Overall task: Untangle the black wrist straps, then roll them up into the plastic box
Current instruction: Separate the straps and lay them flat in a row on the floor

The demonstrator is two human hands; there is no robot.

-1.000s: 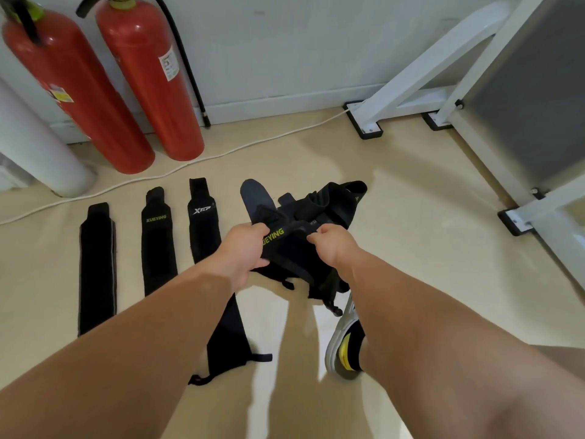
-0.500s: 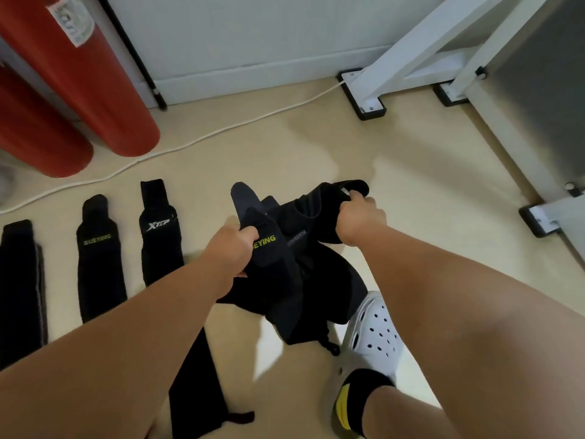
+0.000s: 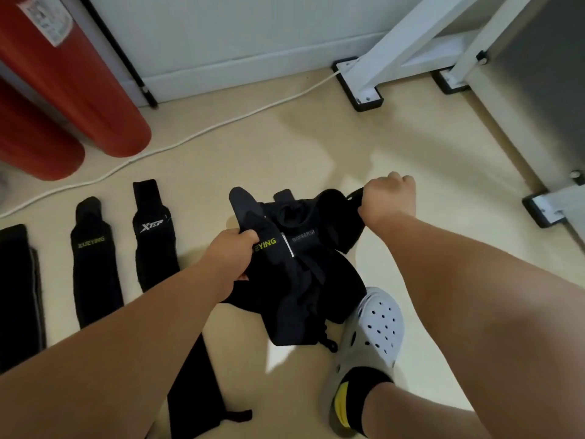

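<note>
A tangled bundle of black wrist straps (image 3: 304, 274) hangs just above the floor in the middle of the view. My left hand (image 3: 229, 256) grips its left side beside yellow lettering. My right hand (image 3: 387, 199) grips a strap end at the bundle's upper right and holds it out to the right. Three separate black straps lie flat on the floor to the left: a plain one (image 3: 17, 286), one with yellow lettering (image 3: 93, 264) and one with white lettering (image 3: 153, 236). Another strap (image 3: 196, 388) lies under my left forearm. No plastic box is in view.
Two red fire extinguishers (image 3: 66, 87) stand at the back left by the wall. A white cable (image 3: 221, 125) runs across the beige floor. A white frame with black feet (image 3: 367, 93) fills the right side. My foot in a grey clog (image 3: 370, 343) is below the bundle.
My right hand has moved up and to the right with a strap end, stretching the bundle wider. The view has shifted closer and to the right.
</note>
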